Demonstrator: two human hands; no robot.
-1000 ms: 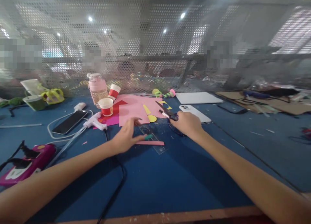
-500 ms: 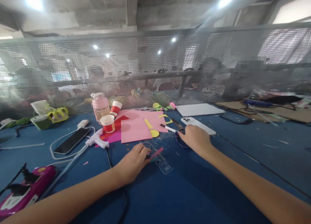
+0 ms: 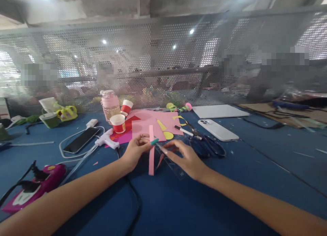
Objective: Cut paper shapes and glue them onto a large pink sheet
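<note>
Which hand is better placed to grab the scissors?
Probably the right hand: it is open, just beside the scissors, while the left hand is farther off and pinches the pink strip.

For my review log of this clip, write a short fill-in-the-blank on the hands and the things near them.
The left hand pinches a ____ paper strip.
Under the right hand lies a clear ____.
The scissors lie between the right hand and a white ____.
Missing: pink; ruler; phone.
</note>
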